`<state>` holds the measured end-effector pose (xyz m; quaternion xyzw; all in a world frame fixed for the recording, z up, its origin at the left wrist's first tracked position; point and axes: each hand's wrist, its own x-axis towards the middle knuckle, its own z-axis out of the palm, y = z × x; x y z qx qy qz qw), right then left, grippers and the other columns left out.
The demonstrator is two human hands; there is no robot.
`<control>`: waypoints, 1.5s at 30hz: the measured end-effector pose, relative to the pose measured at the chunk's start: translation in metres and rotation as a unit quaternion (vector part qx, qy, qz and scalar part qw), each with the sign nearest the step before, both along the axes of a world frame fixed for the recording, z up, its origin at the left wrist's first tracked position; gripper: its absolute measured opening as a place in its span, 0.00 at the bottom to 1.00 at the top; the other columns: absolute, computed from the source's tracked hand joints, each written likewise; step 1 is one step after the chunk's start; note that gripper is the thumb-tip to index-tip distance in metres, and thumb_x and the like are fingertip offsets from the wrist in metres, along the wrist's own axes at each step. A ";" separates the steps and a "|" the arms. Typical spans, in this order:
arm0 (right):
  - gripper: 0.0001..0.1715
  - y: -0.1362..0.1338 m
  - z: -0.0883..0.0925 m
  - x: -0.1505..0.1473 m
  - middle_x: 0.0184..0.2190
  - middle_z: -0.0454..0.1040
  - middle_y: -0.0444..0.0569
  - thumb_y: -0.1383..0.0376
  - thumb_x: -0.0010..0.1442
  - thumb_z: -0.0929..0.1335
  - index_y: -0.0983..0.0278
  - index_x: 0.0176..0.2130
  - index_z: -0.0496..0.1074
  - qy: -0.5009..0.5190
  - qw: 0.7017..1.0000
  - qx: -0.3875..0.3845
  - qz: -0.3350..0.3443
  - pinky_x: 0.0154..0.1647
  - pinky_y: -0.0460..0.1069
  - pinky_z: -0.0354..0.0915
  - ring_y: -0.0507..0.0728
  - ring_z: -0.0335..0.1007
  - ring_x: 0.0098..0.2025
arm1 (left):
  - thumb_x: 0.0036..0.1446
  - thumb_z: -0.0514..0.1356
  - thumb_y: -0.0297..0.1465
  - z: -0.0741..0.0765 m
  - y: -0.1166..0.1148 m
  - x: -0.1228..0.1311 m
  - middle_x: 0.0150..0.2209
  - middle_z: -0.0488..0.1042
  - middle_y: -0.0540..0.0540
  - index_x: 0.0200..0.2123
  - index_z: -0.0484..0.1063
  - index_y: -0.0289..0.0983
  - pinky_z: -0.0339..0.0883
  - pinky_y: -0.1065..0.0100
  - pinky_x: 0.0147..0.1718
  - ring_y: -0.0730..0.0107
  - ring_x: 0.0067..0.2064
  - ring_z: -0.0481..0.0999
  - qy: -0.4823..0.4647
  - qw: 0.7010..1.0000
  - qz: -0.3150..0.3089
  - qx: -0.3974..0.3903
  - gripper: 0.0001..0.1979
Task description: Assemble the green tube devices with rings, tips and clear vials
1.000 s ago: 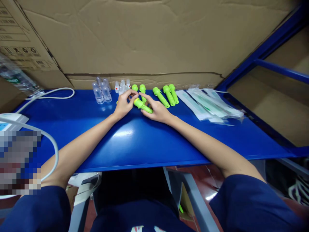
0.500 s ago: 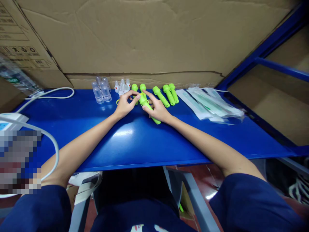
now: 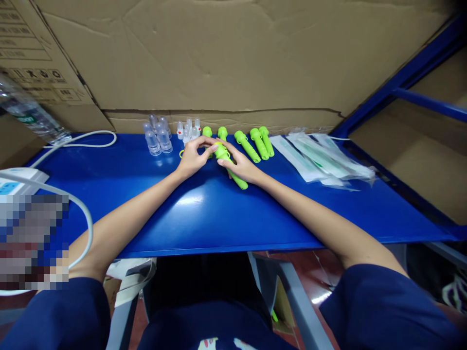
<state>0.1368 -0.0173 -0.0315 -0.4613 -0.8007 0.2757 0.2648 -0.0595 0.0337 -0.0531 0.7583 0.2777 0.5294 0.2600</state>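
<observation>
**Green tube held in both hands at mid-table**

The green tube lies slanted above the blue table top. Its head end points up and left toward the back, and its tail end points down and right, touching or nearly touching the surface.

The right hand is closed around the middle of the tube. Its fingers lie over the top, and the tail sticks out below the palm.

The left hand sits just left of the tube. Its thumb and forefinger are pinched together at the head end, and the other fingers are curled. It is too small to tell whether a separate small part sits between those fingertips.

A small yellow ring lies on the table, touching or just beside the left hand's outer edge.

Behind the hands, more green tubes lie in a loose row toward the back edge.

- To their left stand small white capped vials.
- Further left is a cluster of clear vials.
- To the right of the row, well apart from the hands, sealed packets lie fanned and overlapping.

At the far left, a white cable curves across the table beside a white device. A cardboard wall closes the back of the table.
</observation>
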 end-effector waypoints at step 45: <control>0.38 0.017 -0.040 -0.010 0.61 0.72 0.57 0.50 0.51 0.79 0.58 0.52 0.63 0.303 0.952 -0.001 -0.037 0.14 0.45 0.68 0.44 0.69 0.19 | 0.70 0.62 0.37 -0.001 -0.007 0.005 0.35 0.84 0.46 0.34 0.79 0.37 0.68 0.62 0.41 0.65 0.36 0.82 0.114 0.958 0.191 0.178 0.14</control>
